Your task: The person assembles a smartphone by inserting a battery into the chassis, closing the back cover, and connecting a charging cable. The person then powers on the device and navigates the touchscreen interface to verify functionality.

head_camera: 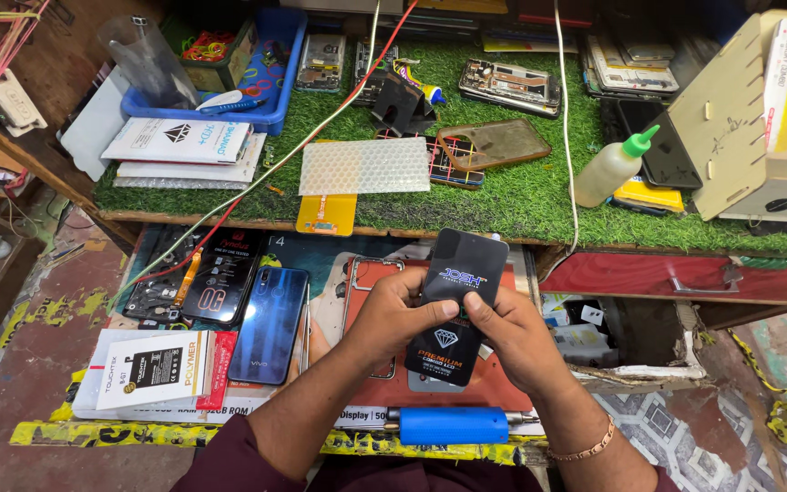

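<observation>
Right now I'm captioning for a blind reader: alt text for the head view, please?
Both hands, left hand and right hand, hold a black flat packet upright over a cluttered repair bench. A blue phone lies to the left, a blue-handled tool below, a green-capped squeeze bottle on green turf.

Phone repair workshop, small and crowded. Bench topped with green artificial turf (521, 196); opened phone bodies (512, 87) with bare circuitry; amber phone case (494, 143); blue phone (270, 323) lying face down; boxed battery (152, 369); blue-handled tool (453, 425); squeeze bottle (614, 166), probably solvent or glue; blue tray (261, 68) of rubber bands and parts; red drawer (685, 278).
</observation>
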